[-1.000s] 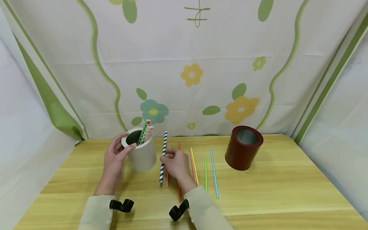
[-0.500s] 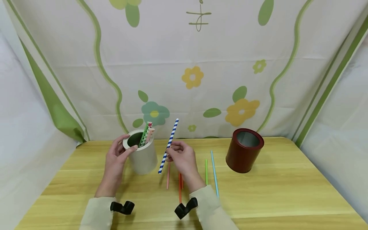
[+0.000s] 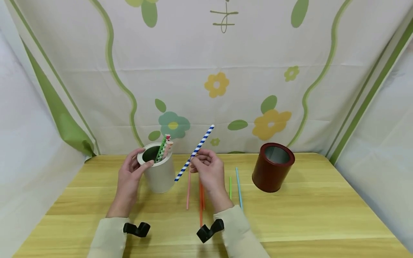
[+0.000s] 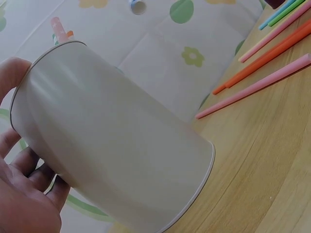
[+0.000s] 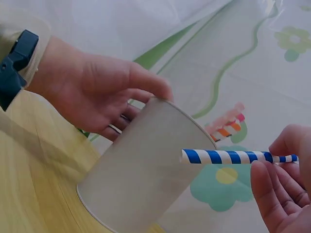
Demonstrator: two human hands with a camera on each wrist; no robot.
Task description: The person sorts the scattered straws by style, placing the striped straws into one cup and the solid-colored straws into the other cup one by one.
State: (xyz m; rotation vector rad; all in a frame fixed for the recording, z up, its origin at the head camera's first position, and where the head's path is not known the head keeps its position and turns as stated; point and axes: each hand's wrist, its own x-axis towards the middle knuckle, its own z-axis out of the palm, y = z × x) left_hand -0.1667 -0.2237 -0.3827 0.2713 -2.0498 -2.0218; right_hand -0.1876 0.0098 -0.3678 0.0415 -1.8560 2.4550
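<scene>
My left hand (image 3: 126, 186) grips a white can (image 3: 160, 179) at its rim, with thumb and fingers on the near left side. Several patterned paper straws (image 3: 162, 152), green, pink and red among them, lean inside the can. Above the table my right hand (image 3: 211, 175) pinches a blue-and-white striped paper straw (image 3: 202, 141) near its middle. That straw is tilted, its lower end close to the can's right side and apart from the can's opening. In the right wrist view the striped straw (image 5: 218, 157) passes in front of the can (image 5: 141, 170).
Plain straws lie on the wooden table (image 3: 306, 215): pink (image 3: 188, 193), orange (image 3: 201, 211), green (image 3: 230, 186) and light blue (image 3: 238, 188). My right hand and forearm cover some of them. A dark red can (image 3: 269, 175) stands at the right. A flowered cloth (image 3: 242, 93) hangs behind.
The right hand has lifted the striped straw off the table, moving up and slightly right, and the straw has tilted further. My left hand has stayed on the white can.
</scene>
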